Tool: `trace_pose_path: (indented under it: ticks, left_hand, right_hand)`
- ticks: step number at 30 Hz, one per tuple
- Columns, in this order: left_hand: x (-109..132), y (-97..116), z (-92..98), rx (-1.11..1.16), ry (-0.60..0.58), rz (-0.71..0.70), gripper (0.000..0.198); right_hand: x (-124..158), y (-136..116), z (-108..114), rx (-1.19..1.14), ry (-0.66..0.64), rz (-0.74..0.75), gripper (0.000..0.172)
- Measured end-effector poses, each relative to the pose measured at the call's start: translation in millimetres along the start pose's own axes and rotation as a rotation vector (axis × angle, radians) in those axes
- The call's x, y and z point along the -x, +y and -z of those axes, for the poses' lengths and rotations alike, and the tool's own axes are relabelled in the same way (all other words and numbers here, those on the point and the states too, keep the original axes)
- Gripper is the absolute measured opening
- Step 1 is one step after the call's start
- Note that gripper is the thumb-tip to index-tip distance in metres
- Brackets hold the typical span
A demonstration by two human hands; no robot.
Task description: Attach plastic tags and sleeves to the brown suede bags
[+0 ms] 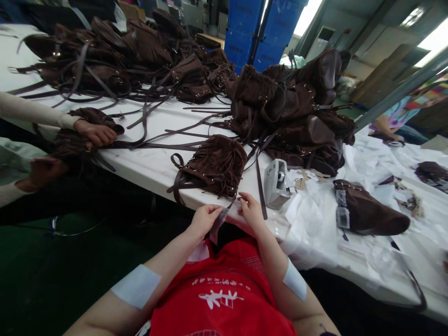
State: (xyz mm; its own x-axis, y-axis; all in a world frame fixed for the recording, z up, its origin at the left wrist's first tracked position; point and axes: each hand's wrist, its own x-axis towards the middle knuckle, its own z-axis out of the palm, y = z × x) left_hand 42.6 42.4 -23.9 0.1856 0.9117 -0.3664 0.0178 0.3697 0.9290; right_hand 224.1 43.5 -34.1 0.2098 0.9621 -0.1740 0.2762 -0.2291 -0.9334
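Observation:
A dark brown fringed bag [219, 163] lies on the table edge in front of me, with metal eyelets and straps on its left side. From its near corner a thin dark strap [230, 204] runs down to my left hand [206, 220]. That hand is closed in a pinch on a strap end with a translucent plastic wrap [217, 225], which hangs over the table edge. My right hand [250, 211] is beside the bag's near corner, thumb and fingers drawn together. What it pinches, if anything, is too small to tell.
Brown bags with long straps are heaped at the back left [147, 46] and back right [280, 98]. A grey tape dispenser [276, 183] stands right of my hand. Another brown bag [373, 207] lies on white wrapping [315, 219]. At left, a co-worker's hands [96, 133] handle a bag.

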Motion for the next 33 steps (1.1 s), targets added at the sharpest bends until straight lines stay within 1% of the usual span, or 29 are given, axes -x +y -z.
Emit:
trace_pose_path:
  ticks: [2, 4, 9, 12, 15, 17, 18, 19, 22, 23, 24, 27, 30, 31, 33]
  left_hand:
    - [-4.5, 1.2, 0.8, -0.072, 0.031, -0.055, 0.023]
    - [-11.0, 3.4, 1.5, -0.135, 0.063, -0.107, 0.015]
    - [-31.8, 11.4, -3.2, -0.222, 0.109, -0.169, 0.012]
    - [-41.4, 14.8, -11.5, -0.216, 0.133, -0.173, 0.011]
    - [-45.8, 16.4, -18.4, -0.160, 0.135, -0.145, 0.013]
    - [-45.9, 17.0, -20.6, -0.097, 0.108, -0.114, 0.019]
    - [-45.5, 17.6, -21.2, -0.064, 0.086, -0.098, 0.023]
    - [-44.9, 18.5, -21.5, -0.033, 0.060, -0.084, 0.027]
    - [-42.1, 23.4, -20.2, 0.014, 0.008, -0.077, 0.036]
    - [-40.4, 25.5, -18.7, 0.012, 0.010, -0.090, 0.036]
    - [-37.8, 27.3, -16.4, 0.000, 0.024, -0.110, 0.036]
    - [-20.8, 27.3, -5.9, -0.068, 0.085, -0.182, 0.039]
    - [9.8, 14.0, 4.3, -0.190, 0.090, -0.226, 0.053]
    - [20.8, 7.3, 6.4, -0.269, 0.081, -0.243, 0.060]
    - [38.9, -5.6, 8.4, -0.375, 0.081, -0.252, 0.074]
  right_hand:
    - [-7.8, 0.5, 2.5, -0.056, -0.043, 0.003, 0.034]
    - [-11.7, 0.4, 2.0, -0.094, -0.096, -0.016, 0.033]
    - [-10.5, 0.1, -0.9, -0.105, -0.153, 0.003, 0.030]
    - [-8.2, 0.3, 0.3, -0.112, -0.178, 0.015, 0.025]
    - [-1.7, -0.8, 1.5, -0.120, -0.144, 0.000, 0.022]
    - [7.3, -3.2, -0.6, -0.126, -0.121, -0.023, 0.017]
    - [12.9, -4.9, -3.1, -0.134, -0.155, -0.044, 0.018]
    - [18.8, -6.7, -6.6, -0.151, -0.222, -0.070, 0.021]
    - [33.9, -11.6, -21.1, -0.252, -0.488, -0.133, 0.030]
    - [37.0, -12.6, -26.0, -0.275, -0.540, -0.134, 0.032]
    - [38.9, -13.2, -30.4, -0.287, -0.555, -0.126, 0.035]
    - [39.8, -13.9, -38.3, -0.307, -0.520, -0.135, 0.042]
    - [39.4, -16.2, -40.5, -0.441, -0.446, -0.207, 0.043]
    - [39.9, -17.6, -41.0, -0.487, -0.431, -0.214, 0.043]
    - [41.5, -20.5, -42.6, -0.531, -0.444, -0.187, 0.041]
